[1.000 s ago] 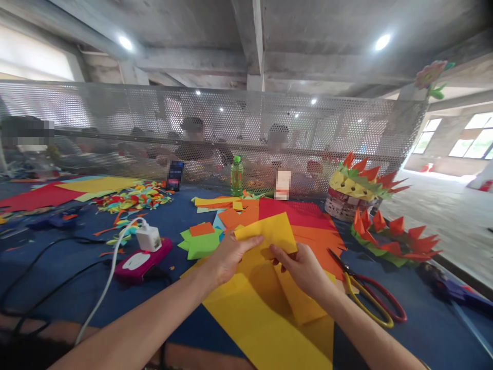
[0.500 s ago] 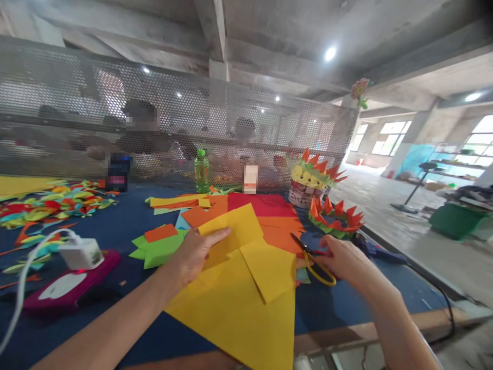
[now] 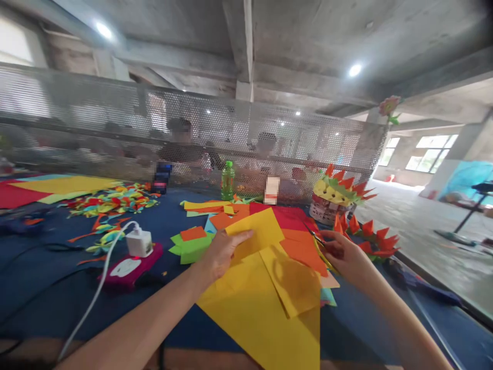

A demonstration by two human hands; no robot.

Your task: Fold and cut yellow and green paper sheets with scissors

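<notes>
My left hand [image 3: 223,254] pinches a folded-looking yellow paper piece [image 3: 265,226], thumb on top. Under it lies a large yellow sheet [image 3: 265,308], with a loose yellow paper square [image 3: 290,280] on top of it. To the right, my right hand [image 3: 339,249] is closed around scissors [image 3: 322,252] with yellow on the handles; their dark blades point away and to the left, above the orange sheets [image 3: 302,249]. A red sheet [image 3: 295,216] lies behind the orange ones. Green paper pieces [image 3: 194,250] with an orange scrap are left of my left hand.
A purple power strip [image 3: 150,259] with a white charger stands on the left, below a heap of paper scraps [image 3: 115,200]. A green bottle [image 3: 228,181] is at the back. Orange-spiked paper rings [image 3: 379,239] and a glue gun [image 3: 423,282] are at right. People sit behind the mesh.
The view has turned left, so things sit farther right. My right hand has brought the scissors up and inward, nearer the yellow piece. My left hand keeps its grip on that piece.
</notes>
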